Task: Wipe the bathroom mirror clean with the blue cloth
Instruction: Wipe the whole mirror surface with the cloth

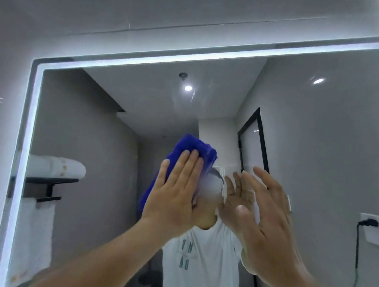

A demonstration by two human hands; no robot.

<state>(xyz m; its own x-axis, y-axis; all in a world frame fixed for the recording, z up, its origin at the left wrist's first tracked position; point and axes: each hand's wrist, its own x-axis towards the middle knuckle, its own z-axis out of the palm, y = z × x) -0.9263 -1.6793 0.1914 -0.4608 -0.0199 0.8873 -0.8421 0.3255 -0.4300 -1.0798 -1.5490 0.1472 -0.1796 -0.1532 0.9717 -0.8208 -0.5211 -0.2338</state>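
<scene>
Two hands are up at the mirror [86,127], whose lit border [144,61] runs up the left side and across the top. Far left, in reflection: a rolled white towel [57,167] on a black shelf [50,181], and a second towel [36,234] hanging below it. Left of centre, the left hand [175,193] lies flat with straight fingers held together, pressing the blue cloth [190,147] against the glass. The cloth is bunched and sticks out above the fingertips and down past the hand's left edge. A ceiling light [188,88] reflects above it. Centre bottom, a white T-shirt [199,264] shows in reflection between the forearms. Right of centre, the right hand [266,215] is spread wide, fingers apart, holding nothing. Its reflection sits just beside the fingertips, so it is probably close to the glass, but contact can't be confirmed. Further right, a black-framed door [253,142] reflects. Far right is a white socket [373,225] with a black plug and a cable hanging down.
</scene>
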